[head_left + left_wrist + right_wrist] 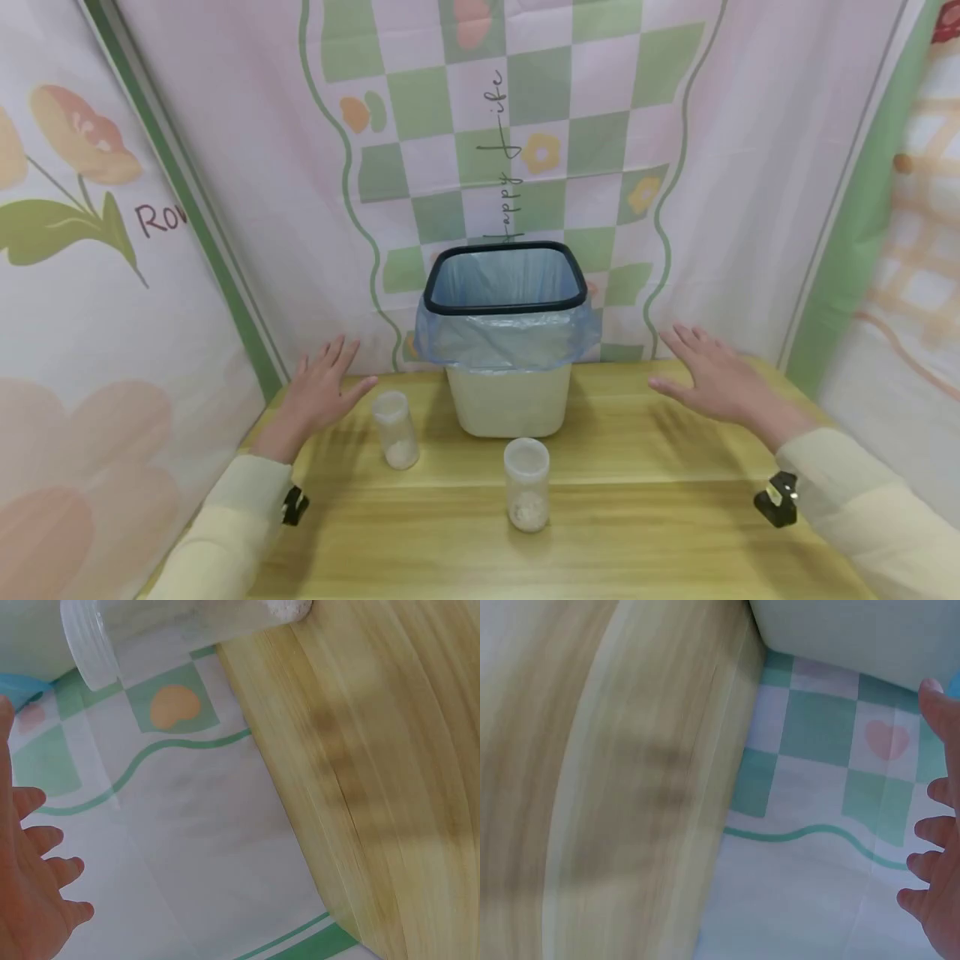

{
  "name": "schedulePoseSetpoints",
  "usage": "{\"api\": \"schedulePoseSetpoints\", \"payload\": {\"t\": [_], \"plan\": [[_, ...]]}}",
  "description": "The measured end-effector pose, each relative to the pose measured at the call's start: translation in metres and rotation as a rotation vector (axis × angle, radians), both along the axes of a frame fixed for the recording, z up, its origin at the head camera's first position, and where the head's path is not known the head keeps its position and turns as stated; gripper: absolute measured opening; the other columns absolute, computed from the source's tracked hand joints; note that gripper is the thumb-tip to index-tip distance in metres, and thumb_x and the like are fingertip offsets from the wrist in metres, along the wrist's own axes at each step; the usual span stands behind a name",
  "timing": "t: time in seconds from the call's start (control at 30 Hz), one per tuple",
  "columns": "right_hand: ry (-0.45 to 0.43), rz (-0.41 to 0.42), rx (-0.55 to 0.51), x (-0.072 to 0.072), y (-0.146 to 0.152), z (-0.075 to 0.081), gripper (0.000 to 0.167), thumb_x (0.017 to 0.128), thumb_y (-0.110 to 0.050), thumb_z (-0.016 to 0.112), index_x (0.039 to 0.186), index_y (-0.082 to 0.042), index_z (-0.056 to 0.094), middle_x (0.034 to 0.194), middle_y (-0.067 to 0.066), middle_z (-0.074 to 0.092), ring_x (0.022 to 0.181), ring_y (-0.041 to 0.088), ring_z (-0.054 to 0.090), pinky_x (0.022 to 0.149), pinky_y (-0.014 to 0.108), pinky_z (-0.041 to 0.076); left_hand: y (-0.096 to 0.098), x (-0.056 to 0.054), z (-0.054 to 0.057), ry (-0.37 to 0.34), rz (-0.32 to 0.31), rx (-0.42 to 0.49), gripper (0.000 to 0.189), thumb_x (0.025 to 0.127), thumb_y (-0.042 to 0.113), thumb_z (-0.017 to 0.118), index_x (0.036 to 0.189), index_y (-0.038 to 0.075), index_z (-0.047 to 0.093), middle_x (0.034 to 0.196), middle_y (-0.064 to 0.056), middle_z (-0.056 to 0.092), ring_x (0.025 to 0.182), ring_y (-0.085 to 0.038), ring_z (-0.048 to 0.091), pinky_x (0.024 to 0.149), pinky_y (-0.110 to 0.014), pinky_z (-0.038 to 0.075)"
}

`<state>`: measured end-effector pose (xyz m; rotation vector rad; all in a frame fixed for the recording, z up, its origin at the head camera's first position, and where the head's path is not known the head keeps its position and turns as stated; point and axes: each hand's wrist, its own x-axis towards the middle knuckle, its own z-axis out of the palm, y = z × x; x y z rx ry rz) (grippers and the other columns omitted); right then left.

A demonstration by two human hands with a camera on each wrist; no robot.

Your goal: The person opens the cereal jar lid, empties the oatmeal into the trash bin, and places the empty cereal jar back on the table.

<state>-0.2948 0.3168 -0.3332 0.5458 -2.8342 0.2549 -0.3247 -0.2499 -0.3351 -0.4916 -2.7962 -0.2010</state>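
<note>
– 1 table [427, 550]. What's on it?
– Lined bin [512, 404] at the back. Left hand [320, 396] left of it, right hand [717, 381] right; fingers spread.
– Smaller?
– Left jar [394, 431], between left hand and bin; front jar [527, 485], before bin.

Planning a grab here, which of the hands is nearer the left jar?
Left. The left hand is close beside the left jar, on its left; the right hand is far to its right, past the bin.
</note>
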Motion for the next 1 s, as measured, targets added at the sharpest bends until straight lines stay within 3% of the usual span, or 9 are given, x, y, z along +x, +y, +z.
{"api": "schedulePoseSetpoints", "payload": {"t": [0.27, 0.5, 0.83, 1.0], "plan": [[0.005, 0.015, -0.026, 0.017, -0.008, -0.003, 0.087, 0.095, -0.053, 0.055, 0.151, 0.004, 0.022, 0.152, 0.035, 0.017, 0.135, 0.056, 0.018, 0.107, 0.067, 0.015, 0.005, 0.015, -0.002, 0.025, -0.019, 0.034, 0.08, 0.097, 0.06, 0.042, 0.154, 0.007, 0.022, 0.158, -0.022, 0.014, 0.142, -0.043, 0.017, 0.113, -0.061, 0.006], [0.05, 0.062, -0.076, 0.032, -0.016, -0.009, 0.082, 0.094, -0.047, 0.06, 0.149, 0.005, 0.028, 0.15, 0.034, 0.024, 0.134, 0.054, 0.025, 0.104, 0.067, 0.023, 0.015, 0.029, -0.004, 0.082, -0.074, 0.075, 0.077, 0.097, 0.054, 0.048, 0.152, 0.004, 0.027, 0.156, -0.023, 0.02, 0.142, -0.042, 0.018, 0.112, -0.061, 0.011], [0.082, 0.098, -0.095, 0.048, -0.034, -0.015, 0.077, 0.095, -0.044, 0.061, 0.148, 0.004, 0.032, 0.148, 0.031, 0.03, 0.132, 0.052, 0.031, 0.103, 0.065, 0.029, 0.037, 0.051, -0.016, 0.227, -0.22, 0.063, 0.072, 0.094, 0.047, 0.059, 0.144, -0.002, 0.041, 0.15, -0.026, 0.032, 0.138, -0.042, 0.029, 0.11, -0.06, 0.023], [0.125, 0.137, -0.108, 0.056, -0.046, -0.019, 0.073, 0.093, -0.039, 0.065, 0.144, 0.005, 0.038, 0.146, 0.029, 0.036, 0.129, 0.05, 0.037, 0.101, 0.064, 0.033, 0.052, 0.059, -0.025, 0.248, -0.289, 0.075, 0.073, 0.096, 0.053, 0.053, 0.145, 0.001, 0.041, 0.151, -0.024, 0.031, 0.139, -0.04, 0.03, 0.11, -0.057, 0.025]]}}
